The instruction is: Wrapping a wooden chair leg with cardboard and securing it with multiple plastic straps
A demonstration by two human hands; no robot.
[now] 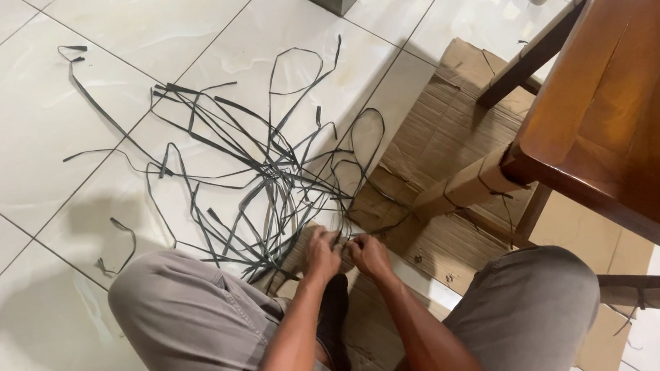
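Black strap ends pinched between left hand, right hand fingers, tangle beyond.

The floor tiles are glossy, smooth, pale ceramic. The dark straps look like thin, slightly shiny plastic, lying beside matt, creased brown cardboard. The table is polished reddish wood; the trousers are matt grey cloth.

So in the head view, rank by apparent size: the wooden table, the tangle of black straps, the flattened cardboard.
1. Tangle of black straps, by spread
2. Wooden table, cut off by the frame
3. Flattened cardboard, partly hidden

Table versus cardboard is unsure.
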